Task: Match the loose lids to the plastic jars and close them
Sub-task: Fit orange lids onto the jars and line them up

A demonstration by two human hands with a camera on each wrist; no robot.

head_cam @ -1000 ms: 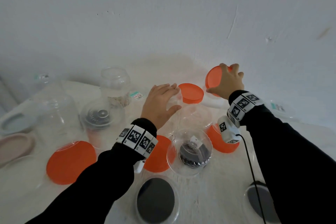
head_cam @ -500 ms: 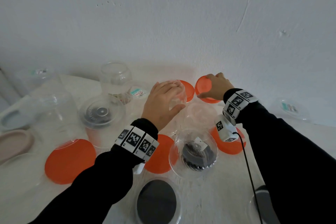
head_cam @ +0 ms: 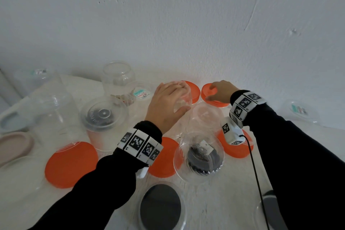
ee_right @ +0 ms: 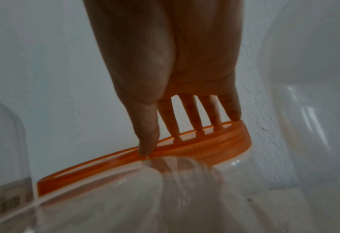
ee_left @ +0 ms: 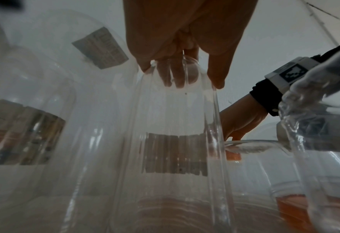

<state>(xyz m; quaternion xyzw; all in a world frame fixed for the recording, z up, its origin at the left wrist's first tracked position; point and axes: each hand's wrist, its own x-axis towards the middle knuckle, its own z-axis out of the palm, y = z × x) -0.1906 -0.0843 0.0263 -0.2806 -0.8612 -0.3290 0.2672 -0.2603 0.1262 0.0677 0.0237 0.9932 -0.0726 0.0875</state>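
Note:
My left hand (head_cam: 181, 99) grips the open rim of a tall clear plastic jar (head_cam: 189, 95) from above, fingers inside the mouth and thumb outside, as the left wrist view shows on that jar (ee_left: 175, 141). My right hand (head_cam: 211, 90) pinches a small orange lid (head_cam: 203, 91) by its edge near the wall. In the right wrist view the lid (ee_right: 205, 145) is tilted between thumb and fingers, just over a clear jar (ee_right: 165, 181). Whether it sits on a jar's mouth I cannot tell.
Another orange lid (head_cam: 194, 91) lies behind the left hand. Larger orange lids lie at the left (head_cam: 71, 164), centre (head_cam: 164, 157) and right (head_cam: 237, 147). Several clear jars (head_cam: 199, 153) (head_cam: 104, 115) (head_cam: 117, 76) crowd the white table, with a black lid (head_cam: 160, 207) in front.
The right hand has brought the orange lid down from a raised, upright tilt to a lower, flatter position. The left hand has closed onto the clear jar's rim.

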